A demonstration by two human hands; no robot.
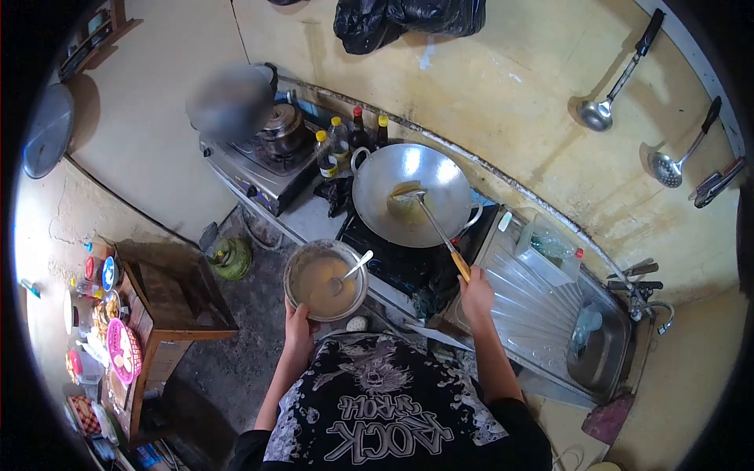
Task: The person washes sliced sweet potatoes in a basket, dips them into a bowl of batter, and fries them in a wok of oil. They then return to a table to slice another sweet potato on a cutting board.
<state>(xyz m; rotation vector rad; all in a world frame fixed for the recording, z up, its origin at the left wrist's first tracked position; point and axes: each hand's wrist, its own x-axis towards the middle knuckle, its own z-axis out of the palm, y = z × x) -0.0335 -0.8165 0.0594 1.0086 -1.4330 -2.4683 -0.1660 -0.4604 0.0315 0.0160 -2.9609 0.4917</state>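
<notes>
My left hand (298, 320) grips the near side of a round metal bowl (287, 276), held in front of my body. Inside it is a light brown liquid (318, 289), with a metal spoon (363, 261) leaning on the rim. The fingers of my right hand (476, 297) are wrapped round the wooden handle of a long metal spatula (434, 222). Its blade rests in the bottom of a large two-handled wok (448, 184), where there is a little yellowish oil. The wok sits on a black stove (393, 263).
Several sauce bottles (338, 139) stand behind the wok. A second stove (271, 177) carries a metal pot (283, 129). The sink (605, 365) and its ribbed drainboard (518, 306) lie to the right. A green gas cylinder (231, 257) and a wooden table (169, 335) stand left.
</notes>
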